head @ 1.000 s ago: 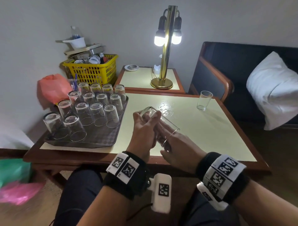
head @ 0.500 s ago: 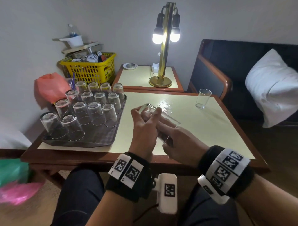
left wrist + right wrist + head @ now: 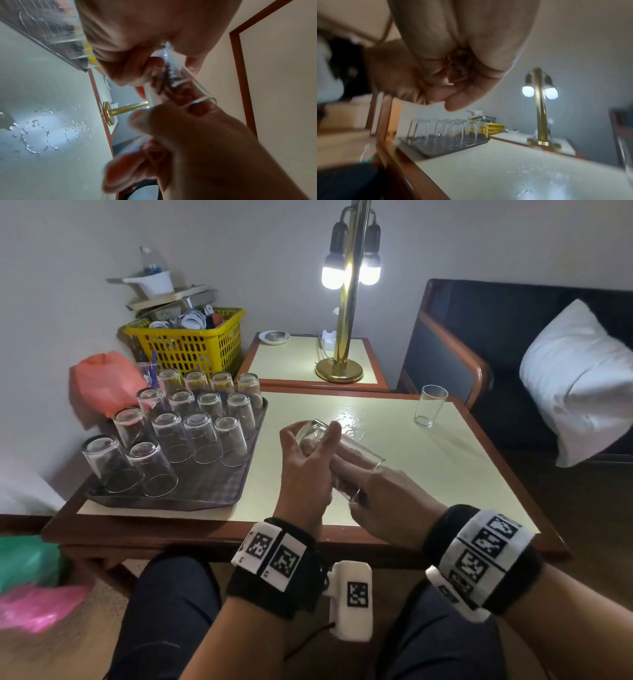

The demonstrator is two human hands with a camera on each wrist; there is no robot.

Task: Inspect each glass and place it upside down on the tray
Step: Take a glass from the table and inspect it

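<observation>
Head view: table (image 3: pixel 428 467), tray (image 3: pixel 219 491) at its left end, one glass held on its side in both hands.

Largest first: cream-topped table, then the dark tray crowded with inverted glasses (image 3: pixel 202 436), then the held glass (image 3: pixel 349 453) above the table's near half, well apart from a lone upright glass (image 3: pixel 430 409) at the far right. Left hand (image 3: pixel 305 470) curled round the base end; right hand (image 3: pixel 387 501) gripping the rim end, fingers apparently reaching into the mouth. Best done by turning slowly toward the lamp (image 3: pixel 346 302), keeping both grips firm on wet-looking glass, then inverting over a free tray spot near the front edge. Left wrist view alone: fingertips seen through the glass wall, water droplets (image 3: pixel 42 134) on the tabletop. Right wrist view alone: the tray row side-on, blurred; held glass not made out there.
</observation>
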